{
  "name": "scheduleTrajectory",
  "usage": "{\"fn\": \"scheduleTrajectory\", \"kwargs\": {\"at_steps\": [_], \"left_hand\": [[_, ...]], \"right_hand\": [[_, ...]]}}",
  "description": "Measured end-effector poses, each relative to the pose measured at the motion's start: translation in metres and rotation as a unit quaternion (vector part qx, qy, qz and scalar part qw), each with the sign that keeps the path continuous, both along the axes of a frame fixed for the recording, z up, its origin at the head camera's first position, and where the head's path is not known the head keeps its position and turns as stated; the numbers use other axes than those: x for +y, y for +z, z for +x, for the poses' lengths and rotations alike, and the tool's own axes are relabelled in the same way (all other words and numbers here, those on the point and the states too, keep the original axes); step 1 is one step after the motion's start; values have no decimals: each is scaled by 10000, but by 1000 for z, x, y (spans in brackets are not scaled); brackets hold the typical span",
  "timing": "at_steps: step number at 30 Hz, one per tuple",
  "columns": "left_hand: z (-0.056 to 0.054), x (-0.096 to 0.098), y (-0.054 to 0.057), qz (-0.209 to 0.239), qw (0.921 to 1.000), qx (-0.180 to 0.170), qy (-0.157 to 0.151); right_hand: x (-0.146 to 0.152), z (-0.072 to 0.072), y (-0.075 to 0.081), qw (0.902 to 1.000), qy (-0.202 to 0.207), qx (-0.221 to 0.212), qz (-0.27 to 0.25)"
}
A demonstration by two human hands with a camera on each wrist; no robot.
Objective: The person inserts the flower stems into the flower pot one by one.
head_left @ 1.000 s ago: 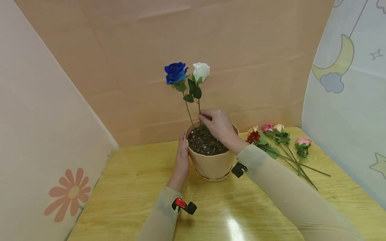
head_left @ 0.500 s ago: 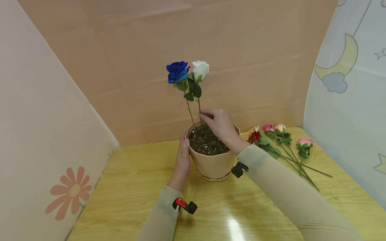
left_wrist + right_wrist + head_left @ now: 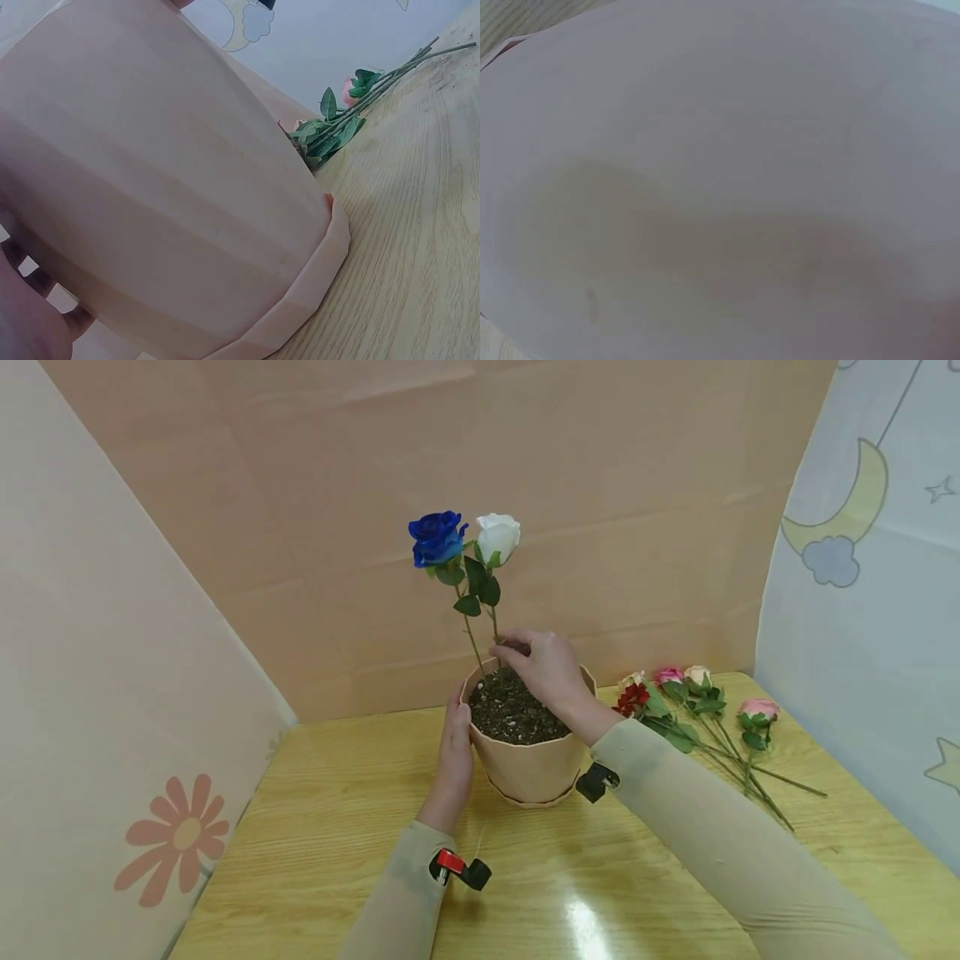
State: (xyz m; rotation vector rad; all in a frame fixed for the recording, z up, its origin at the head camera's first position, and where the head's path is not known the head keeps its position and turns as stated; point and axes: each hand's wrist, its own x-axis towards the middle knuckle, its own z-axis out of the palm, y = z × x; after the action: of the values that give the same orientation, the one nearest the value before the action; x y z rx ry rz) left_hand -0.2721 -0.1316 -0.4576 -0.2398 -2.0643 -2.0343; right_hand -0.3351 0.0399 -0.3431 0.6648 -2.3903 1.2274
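Note:
A peach flowerpot full of dark soil stands on its saucer. My left hand rests along the pot's left side. In the left wrist view its fingers lie against the pot wall. With thumb and fingertips, my right hand pinches the low stem of a white rose, just above the soil. A blue rose stands upright to its left, leaning slightly left. The pot's pale wall fills the right wrist view, where no fingers can be made out.
Several loose roses lie right of the pot on the wooden table, among them a red flower and a pink rose. Their stems point toward the table's front. An orange backdrop rises behind, with pale printed sheets on both sides.
Little differs. The blue and white roses sway slightly, and the camera view shifts a bit. Both hands keep their places at the pot and the white rose's stem.

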Motion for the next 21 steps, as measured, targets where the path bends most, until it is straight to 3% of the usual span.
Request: {"fn": "scheduleTrajectory", "kwargs": {"at_steps": [9, 14, 17, 21], "left_hand": [[3, 1, 3, -83, 9999, 54, 25], [5, 2, 4, -95, 9999, 92, 22], [6, 2, 6, -113, 9999, 99, 26], [8, 3, 8, -138, 9998, 92, 72]], "right_hand": [[3, 2, 3, 9998, 142, -96, -82], [5, 1, 2, 9993, 171, -202, 249], [7, 2, 2, 9991, 46, -240, 339], [8, 5, 4, 9997, -241, -84, 37]]}}
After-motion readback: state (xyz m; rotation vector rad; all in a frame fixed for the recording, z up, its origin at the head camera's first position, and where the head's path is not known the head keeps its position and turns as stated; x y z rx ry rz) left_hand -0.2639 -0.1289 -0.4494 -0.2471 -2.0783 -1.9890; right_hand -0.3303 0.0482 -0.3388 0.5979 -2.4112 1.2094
